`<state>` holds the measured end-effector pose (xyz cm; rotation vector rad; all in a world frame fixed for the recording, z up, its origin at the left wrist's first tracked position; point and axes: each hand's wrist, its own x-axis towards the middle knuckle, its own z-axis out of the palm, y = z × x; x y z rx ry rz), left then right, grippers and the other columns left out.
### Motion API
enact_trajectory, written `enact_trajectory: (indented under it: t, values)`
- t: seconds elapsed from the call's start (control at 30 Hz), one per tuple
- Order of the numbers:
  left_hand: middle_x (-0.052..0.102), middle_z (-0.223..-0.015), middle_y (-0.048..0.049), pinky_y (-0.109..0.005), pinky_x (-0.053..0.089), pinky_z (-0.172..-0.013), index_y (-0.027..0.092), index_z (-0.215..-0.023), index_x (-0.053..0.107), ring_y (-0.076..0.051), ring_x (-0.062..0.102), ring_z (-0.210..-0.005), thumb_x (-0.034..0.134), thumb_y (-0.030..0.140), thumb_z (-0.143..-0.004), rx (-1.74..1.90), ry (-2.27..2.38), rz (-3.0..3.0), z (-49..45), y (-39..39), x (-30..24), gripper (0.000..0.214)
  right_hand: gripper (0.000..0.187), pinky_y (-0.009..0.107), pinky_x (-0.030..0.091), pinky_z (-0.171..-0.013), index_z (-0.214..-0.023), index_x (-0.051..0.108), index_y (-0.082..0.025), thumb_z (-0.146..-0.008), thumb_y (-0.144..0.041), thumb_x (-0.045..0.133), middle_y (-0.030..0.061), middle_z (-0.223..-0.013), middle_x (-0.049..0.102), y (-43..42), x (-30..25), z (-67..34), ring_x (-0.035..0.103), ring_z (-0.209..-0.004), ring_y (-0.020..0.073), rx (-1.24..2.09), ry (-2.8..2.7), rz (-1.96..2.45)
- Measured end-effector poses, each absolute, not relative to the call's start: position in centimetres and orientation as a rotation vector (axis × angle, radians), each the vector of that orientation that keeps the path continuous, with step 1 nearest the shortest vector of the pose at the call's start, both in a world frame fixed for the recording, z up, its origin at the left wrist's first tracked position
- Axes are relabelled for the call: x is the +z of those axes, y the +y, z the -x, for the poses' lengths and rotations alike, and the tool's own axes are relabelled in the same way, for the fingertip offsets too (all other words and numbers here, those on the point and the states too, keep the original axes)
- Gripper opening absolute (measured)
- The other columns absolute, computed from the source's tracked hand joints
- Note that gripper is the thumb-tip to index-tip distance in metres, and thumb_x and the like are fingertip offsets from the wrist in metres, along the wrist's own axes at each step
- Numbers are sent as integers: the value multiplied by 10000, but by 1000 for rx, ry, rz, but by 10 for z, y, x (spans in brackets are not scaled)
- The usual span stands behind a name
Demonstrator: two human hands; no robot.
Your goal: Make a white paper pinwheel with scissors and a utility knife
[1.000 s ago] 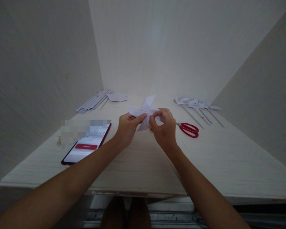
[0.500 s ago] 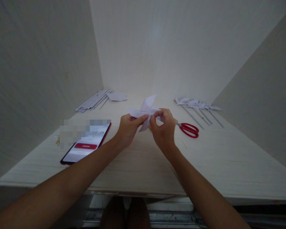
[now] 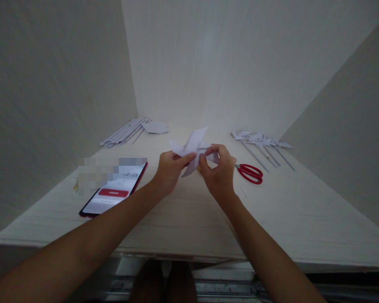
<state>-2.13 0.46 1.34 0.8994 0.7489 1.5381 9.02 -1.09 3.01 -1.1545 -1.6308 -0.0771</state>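
Observation:
Above the middle of the pale wooden table [image 3: 183, 219], both of my hands hold a white paper pinwheel [image 3: 193, 144]. My left hand [image 3: 169, 169] pinches its left side, with the thumb stretched toward the centre. My right hand [image 3: 218, 170] is closed on the right side, fingers curled over the folded flaps. A small yellow bit shows just under the paper between my hands.
Red-handled scissors [image 3: 250, 172] lie right of my right hand. Several finished paper pinwheels on sticks [image 3: 261, 141] lie at the back right. A bundle of white paper sticks [image 3: 124, 133] and a paper sheet [image 3: 155, 127] sit back left. A phone [image 3: 114, 192] lies at the left.
My hands and the pinwheel have barely shifted; the view has tipped slightly, and the grip is the same.

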Motion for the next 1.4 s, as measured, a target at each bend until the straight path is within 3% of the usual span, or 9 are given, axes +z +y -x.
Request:
enact_trajectory:
  t: [0.3, 0.53, 0.77, 0.9, 1.4]
  values:
    - [613, -548, 0, -205, 415, -508, 103, -606, 652, -72, 531, -490, 746, 224, -526, 1541, 927, -890, 23, 2, 18, 172, 187, 349, 405, -759, -978, 466, -210, -794, -179, 454, 47, -946, 613, -7, 29, -101, 606, -814, 162, -81, -1673, 1061]
    - [651, -646, -29, -219, 425, -545, 107, -650, 667, -98, 565, -565, 741, 233, -518, 1542, 924, -890, 23, 3, 17, 196, 205, 338, 446, -814, -922, 616, -219, -817, -164, 450, 36, -937, 677, -6, 30, -107, 612, -901, 162, -152, -1846, 893]
    - [646, -637, -23, -222, 431, -563, 108, -670, 674, -91, 558, -561, 738, 235, -534, 1534, 864, -912, 24, 3, 16, 196, 144, 304, 477, -782, -848, 625, -180, -780, -163, 499, 65, -896, 670, -6, 33, -106, 614, -860, 150, -48, -1811, 854]
    - [660, -654, -34, -242, 450, -593, 106, -675, 678, -103, 575, -573, 750, 222, -518, 1534, 876, -928, 24, 1, 17, 207, 102, 293, 480, -718, -791, 620, -187, -775, -192, 520, 37, -803, 666, -5, 34, -106, 609, -756, 141, 44, -1760, 909]
    - [658, -596, -10, -230, 458, -538, 117, -627, 673, -104, 574, -519, 739, 207, -521, 1569, 954, -1056, 24, -2, 18, 154, 82, 280, 475, -674, -741, 635, -187, -701, -167, 566, 9, -750, 659, 2, 33, -106, 605, -714, 136, 429, -1659, 932]
